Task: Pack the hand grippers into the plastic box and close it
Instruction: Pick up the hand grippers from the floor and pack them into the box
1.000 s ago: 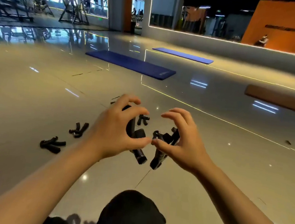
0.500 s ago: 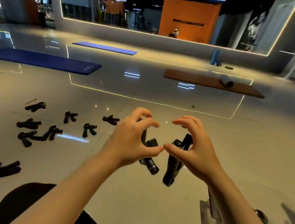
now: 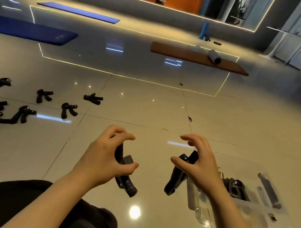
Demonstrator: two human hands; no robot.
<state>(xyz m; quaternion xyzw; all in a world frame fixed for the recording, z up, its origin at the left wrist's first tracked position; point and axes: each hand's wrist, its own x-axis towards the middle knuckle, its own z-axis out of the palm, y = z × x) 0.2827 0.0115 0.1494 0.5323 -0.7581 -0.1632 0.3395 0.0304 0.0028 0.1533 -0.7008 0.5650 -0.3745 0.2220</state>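
Loose grippers point(image 3: 67, 109) lay scattered over the floor point(image 3: 147, 104) toward its left side, black, V-shaped, with padded handles. The left hand point(image 3: 103, 157) curled round one gripper point(image 3: 124, 174) and the right hand point(image 3: 198, 166) round another point(image 3: 175, 178), both held above the floor. This looked like the carrying step: next, both should swing right and drop into the clear box point(image 3: 257, 219), open at the right and already holding some.

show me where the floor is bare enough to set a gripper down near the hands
Bare tile lies between the left hand and right hand, and ahead of them up to the brown mat. Crowded: the far left, strewn with loose hand grippers, and the right, where the plastic box lies.
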